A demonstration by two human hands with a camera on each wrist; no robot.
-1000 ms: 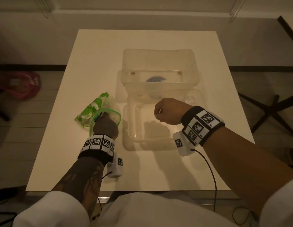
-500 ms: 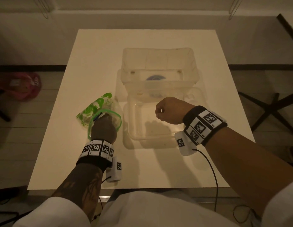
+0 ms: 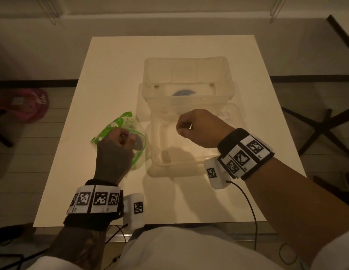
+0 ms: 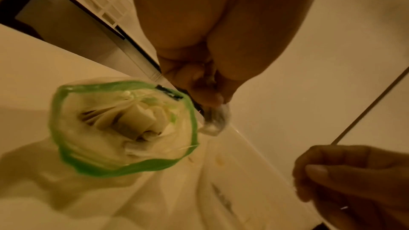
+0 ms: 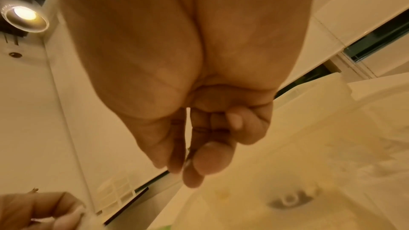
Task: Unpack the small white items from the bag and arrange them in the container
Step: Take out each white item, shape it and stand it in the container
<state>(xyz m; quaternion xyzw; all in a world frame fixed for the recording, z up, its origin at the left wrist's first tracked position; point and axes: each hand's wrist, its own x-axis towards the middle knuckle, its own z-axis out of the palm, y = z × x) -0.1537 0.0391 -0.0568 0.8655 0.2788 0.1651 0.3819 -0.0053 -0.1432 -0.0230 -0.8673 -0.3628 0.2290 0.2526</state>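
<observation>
A clear bag (image 3: pixel 119 122) with green print and a green rim lies on the white table, left of a shallow clear container (image 3: pixel 157 152). Its open mouth (image 4: pixel 124 127) shows several small white items inside. My left hand (image 3: pixel 126 136) hovers just above the bag mouth and pinches one small white wrapped item (image 4: pixel 215 120) at its fingertips. My right hand (image 3: pixel 184 126) hangs over the shallow container with fingers curled and thumb against them (image 5: pixel 188 163); nothing shows plainly between them. The container floor looks bare.
A deeper clear tub (image 3: pixel 189 61) stands directly behind the shallow container, with a blue round thing (image 3: pixel 182 93) at its bottom. The table (image 3: pixel 111 75) ends close to my body. A pink object (image 3: pixel 27 106) lies on the floor left; dark chair legs (image 3: pixel 325 123) stand right.
My left hand has pulled back out of the bag mouth toward me, with a small white item pinched. The right hand has stayed over the shallow container, drifting slightly.
</observation>
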